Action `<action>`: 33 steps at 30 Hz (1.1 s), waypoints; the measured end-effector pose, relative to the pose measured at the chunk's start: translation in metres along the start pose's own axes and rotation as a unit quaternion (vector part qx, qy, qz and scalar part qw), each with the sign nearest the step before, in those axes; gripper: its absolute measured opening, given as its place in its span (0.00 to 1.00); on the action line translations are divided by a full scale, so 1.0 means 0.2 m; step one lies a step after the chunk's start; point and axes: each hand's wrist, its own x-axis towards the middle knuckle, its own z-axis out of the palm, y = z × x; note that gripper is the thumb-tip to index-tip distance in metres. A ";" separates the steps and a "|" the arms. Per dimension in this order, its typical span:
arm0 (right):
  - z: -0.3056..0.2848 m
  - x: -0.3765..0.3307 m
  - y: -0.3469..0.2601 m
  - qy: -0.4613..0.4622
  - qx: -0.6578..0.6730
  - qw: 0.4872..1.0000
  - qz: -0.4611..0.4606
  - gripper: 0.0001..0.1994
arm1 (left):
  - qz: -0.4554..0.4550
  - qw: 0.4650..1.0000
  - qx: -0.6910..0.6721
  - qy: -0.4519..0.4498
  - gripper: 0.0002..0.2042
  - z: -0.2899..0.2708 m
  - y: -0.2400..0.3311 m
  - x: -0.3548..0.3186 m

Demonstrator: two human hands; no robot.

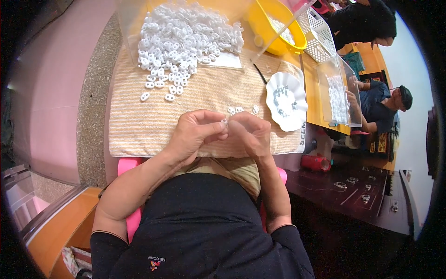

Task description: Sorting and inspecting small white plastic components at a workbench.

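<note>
My left hand point(195, 135) pinches a small white plastic piece point(224, 122) between thumb and forefinger, above the towel's near edge. Close beside it, my right hand point(254, 134) has its fingers drawn together at the same piece; what lies between these fingertips is hidden. Just beyond my hands, a few loose white two-holed pieces point(235, 110) lie on the striped towel point(134, 125). Farther off is a large heap of white oval two-holed pieces point(186, 39), spilling toward me. On the right, a white wavy-rimmed dish point(297, 100) contains small grey and white bits.
A yellow basin point(262, 28) with white pieces stands at the far right, beside a white perforated basket point(317, 35). A thin black stick point(260, 73) lies near the dish. Right of it, a person point(378, 104) sits at a clear bin point(355, 111) of white pieces.
</note>
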 end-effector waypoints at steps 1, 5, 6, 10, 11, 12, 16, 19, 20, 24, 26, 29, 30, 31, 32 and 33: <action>0.00 0.00 -0.01 -0.001 -0.001 1.000 -0.001 0.04 | -0.001 1.000 -0.004 -0.002 0.08 0.00 0.00 0.00; -0.03 0.02 -0.02 -0.024 -0.031 0.999 -0.037 0.03 | 0.002 1.000 -0.011 -0.002 0.08 0.00 0.01 0.00; -0.05 0.03 -0.01 -0.036 -0.024 0.998 -0.047 0.04 | 0.004 1.000 -0.009 -0.002 0.08 0.01 0.01 0.00; -0.10 0.14 -0.05 -0.030 -0.037 0.998 -0.038 0.05 | 0.010 1.000 -0.019 0.005 0.08 0.00 0.02 0.00; -0.10 0.18 -0.08 -0.022 -0.064 0.997 -0.031 0.05 | 0.012 1.000 -0.019 0.006 0.08 0.00 0.02 0.00; -0.10 0.23 -0.10 -0.009 -0.093 0.995 -0.025 0.05 | 0.012 1.000 -0.015 0.006 0.08 -0.01 0.01 0.00; -0.08 0.46 -0.05 0.016 -0.248 0.957 -0.151 0.09 | 0.017 1.000 -0.019 0.006 0.08 0.00 0.02 0.00; -0.01 0.60 -0.04 0.001 -0.295 0.938 -0.180 0.11 | 0.018 0.999 -0.033 0.011 0.08 0.00 0.03 0.00; 0.01 0.62 -0.04 0.004 -0.338 0.924 -0.178 0.12 | 0.019 0.999 -0.033 0.012 0.08 0.00 0.04 0.00; 0.07 0.71 -0.01 0.006 -0.429 0.873 -0.232 0.11 | 0.018 0.999 -0.049 0.015 0.08 -0.01 0.05 0.00; 0.09 0.73 0.00 -0.001 -0.493 0.839 -0.232 0.10 | 0.017 0.998 -0.054 0.014 0.09 -0.01 0.05 0.00; 0.09 0.75 0.02 -0.005 -0.489 0.838 -0.244 0.09 | 0.019 0.998 -0.062 0.011 0.09 -0.01 0.05 -0.01; 0.08 0.75 0.03 -0.005 -0.489 0.838 -0.243 0.09 | 0.018 0.998 -0.063 0.010 0.08 -0.01 0.06 0.00; 0.06 0.74 0.04 -0.008 -0.488 0.837 -0.248 0.09 | 0.017 0.998 -0.064 0.009 0.08 0.00 0.06 0.00; 0.06 0.74 0.04 -0.012 -0.485 0.837 -0.254 0.08 | 0.017 0.998 -0.064 0.010 0.08 0.00 0.06 0.00; 0.05 0.73 0.05 -0.012 -0.484 0.837 -0.254 0.08 | 0.017 0.998 -0.066 0.011 0.08 0.00 0.06 0.00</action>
